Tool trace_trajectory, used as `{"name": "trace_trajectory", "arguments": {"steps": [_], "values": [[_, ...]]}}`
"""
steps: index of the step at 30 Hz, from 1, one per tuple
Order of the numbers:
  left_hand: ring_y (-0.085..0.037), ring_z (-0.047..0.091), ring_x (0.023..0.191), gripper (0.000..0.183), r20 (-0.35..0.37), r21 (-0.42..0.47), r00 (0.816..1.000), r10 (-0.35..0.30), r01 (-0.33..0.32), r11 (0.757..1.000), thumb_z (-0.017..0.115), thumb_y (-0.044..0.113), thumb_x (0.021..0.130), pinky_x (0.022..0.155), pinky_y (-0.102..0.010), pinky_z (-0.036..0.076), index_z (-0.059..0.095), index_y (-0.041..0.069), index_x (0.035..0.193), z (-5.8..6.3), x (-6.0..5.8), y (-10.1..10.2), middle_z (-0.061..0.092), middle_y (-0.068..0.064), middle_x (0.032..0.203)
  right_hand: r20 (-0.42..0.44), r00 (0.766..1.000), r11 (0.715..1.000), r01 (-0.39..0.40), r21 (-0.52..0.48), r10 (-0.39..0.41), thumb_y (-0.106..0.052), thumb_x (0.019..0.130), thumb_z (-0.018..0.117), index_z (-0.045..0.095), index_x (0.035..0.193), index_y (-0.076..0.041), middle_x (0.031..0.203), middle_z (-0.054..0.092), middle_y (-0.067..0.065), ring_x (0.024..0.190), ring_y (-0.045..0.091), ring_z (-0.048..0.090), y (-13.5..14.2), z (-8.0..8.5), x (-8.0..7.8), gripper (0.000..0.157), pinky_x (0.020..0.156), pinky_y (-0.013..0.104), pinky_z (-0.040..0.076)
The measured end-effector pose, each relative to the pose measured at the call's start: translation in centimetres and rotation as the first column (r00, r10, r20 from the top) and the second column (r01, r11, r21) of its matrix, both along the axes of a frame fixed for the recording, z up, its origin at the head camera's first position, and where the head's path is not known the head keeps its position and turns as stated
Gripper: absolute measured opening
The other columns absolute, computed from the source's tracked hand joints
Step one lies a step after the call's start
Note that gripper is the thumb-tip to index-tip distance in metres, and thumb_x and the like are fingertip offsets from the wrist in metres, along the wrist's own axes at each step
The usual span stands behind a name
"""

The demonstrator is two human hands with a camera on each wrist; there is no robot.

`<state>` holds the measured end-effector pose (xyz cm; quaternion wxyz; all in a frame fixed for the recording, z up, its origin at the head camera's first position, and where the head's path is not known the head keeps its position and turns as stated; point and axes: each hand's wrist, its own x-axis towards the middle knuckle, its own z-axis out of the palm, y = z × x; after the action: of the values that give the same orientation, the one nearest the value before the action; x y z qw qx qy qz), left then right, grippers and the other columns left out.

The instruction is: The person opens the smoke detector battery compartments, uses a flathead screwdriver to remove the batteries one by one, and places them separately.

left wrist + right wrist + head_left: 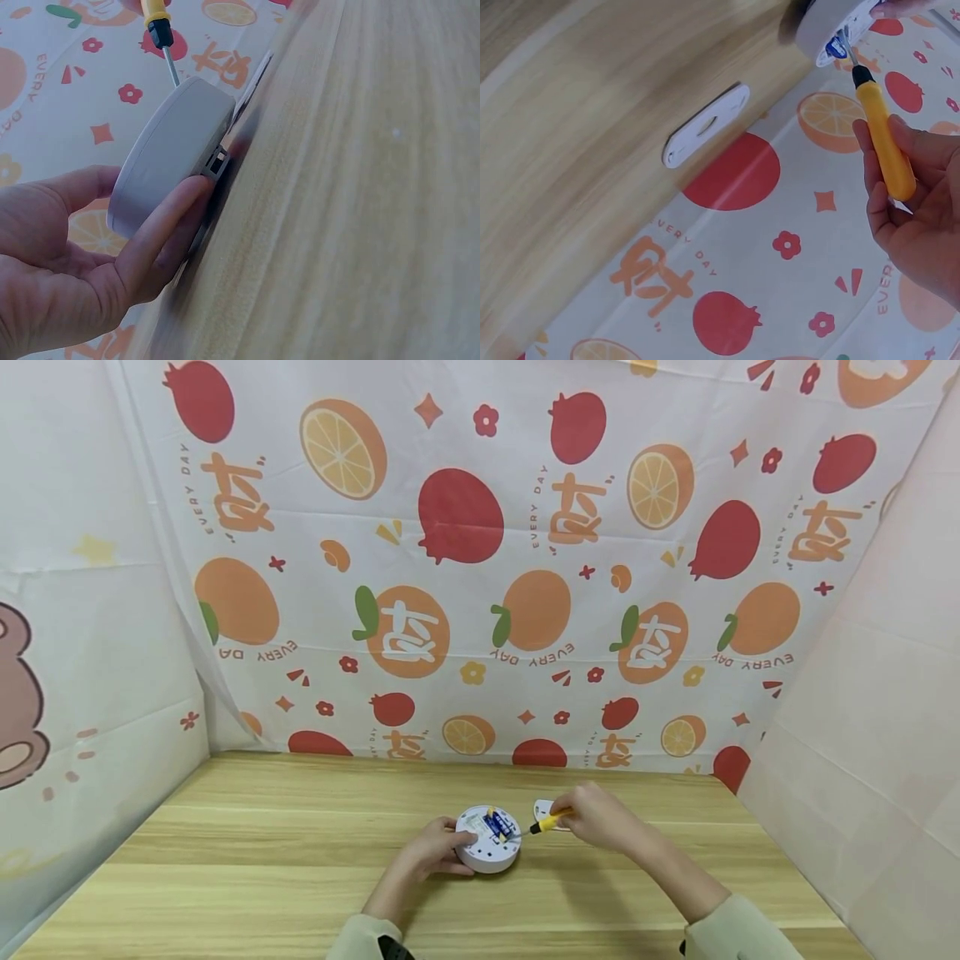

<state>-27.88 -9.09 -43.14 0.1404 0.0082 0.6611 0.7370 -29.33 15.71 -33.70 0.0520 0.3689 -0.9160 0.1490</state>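
A round white battery-powered device (489,857), like a smoke detector, is in my left hand (437,848), thumb on its face and fingers beneath. The left wrist view shows it tilted just over the table, a small clip (217,161) on its underside near my fingertips. Blue batteries (498,824) show in its open compartment. My right hand (597,817) grips a screwdriver (551,822) by its yellow handle. The right wrist view puts the metal tip beside a blue battery (836,48). My left hand (82,247) appears large in its own wrist view.
A flat white plate (706,125) with a slot in its middle lies on the wooden table (300,852), behind the screwdriver. A fruit-printed cloth (480,693) hangs along the table's back edge, with pale cloths at both sides.
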Motion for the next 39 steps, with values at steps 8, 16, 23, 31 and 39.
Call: {"name": "trace_trajectory", "arguments": {"steps": [8,16,23,31,39], "values": [[-0.031,0.06,0.074,0.042,-0.005,-0.006,1.0,-0.006,0.006,1.0,0.055,0.0,0.085,0.066,-0.04,0.056,0.03,-0.019,0.113,0.1,0.0,0.0,0.05,-0.023,0.087,0.031,0.999,0.998,-0.031,0.056,0.03,0.0,0.078,0.069,0.072,0.082,-0.001,0.076,0.066,0.004,0.066,0.011,0.055,-0.7,1.2,-0.4,0.005,0.059,0.018,0.051],[-0.033,0.061,0.074,0.056,-0.015,-0.004,1.0,-0.015,0.015,1.0,0.055,-0.002,0.085,0.065,-0.042,0.056,0.025,-0.01,0.132,0.1,0.0,-0.1,0.046,-0.029,0.101,0.015,1.0,0.993,-0.012,0.121,0.01,0.003,0.077,0.068,0.072,0.077,-0.003,0.072,0.064,0.001,0.063,0.011,0.053,-2.1,2.2,0.0,0.007,0.058,0.019,0.05],[-0.035,0.061,0.073,0.056,-0.033,-0.018,0.999,-0.027,0.026,1.0,0.054,-0.003,0.086,0.065,-0.042,0.056,0.028,-0.005,0.136,0.1,0.0,-0.2,0.046,-0.029,0.102,0.0,1.0,0.991,0.022,0.131,-0.023,0.003,0.076,0.068,0.072,0.078,-0.003,0.074,0.066,0.005,0.065,0.012,0.055,-2.3,2.0,0.4,0.007,0.058,0.019,0.05],[-0.035,0.061,0.074,0.055,-0.035,-0.01,0.999,-0.023,0.023,1.0,0.054,-0.003,0.086,0.064,-0.042,0.056,0.028,-0.005,0.135,0.0,0.0,-0.2,0.048,-0.026,0.097,-0.01,0.999,0.994,0.053,0.096,-0.052,0.005,0.074,0.07,0.073,0.08,-0.002,0.076,0.067,0.005,0.068,0.015,0.057,-1.8,1.2,0.6,0.01,0.057,0.018,0.05],[-0.035,0.061,0.075,0.056,-0.034,0.001,0.999,-0.022,0.022,1.0,0.054,-0.003,0.086,0.064,-0.042,0.056,0.029,-0.005,0.136,-0.1,0.0,-0.1,0.047,-0.027,0.101,-0.084,0.988,0.989,0.134,0.066,-0.129,0.004,0.072,0.07,0.074,0.079,-0.004,0.076,0.067,0.003,0.067,0.013,0.057,-1.9,0.2,1.4,0.011,0.06,0.024,0.053]]}}
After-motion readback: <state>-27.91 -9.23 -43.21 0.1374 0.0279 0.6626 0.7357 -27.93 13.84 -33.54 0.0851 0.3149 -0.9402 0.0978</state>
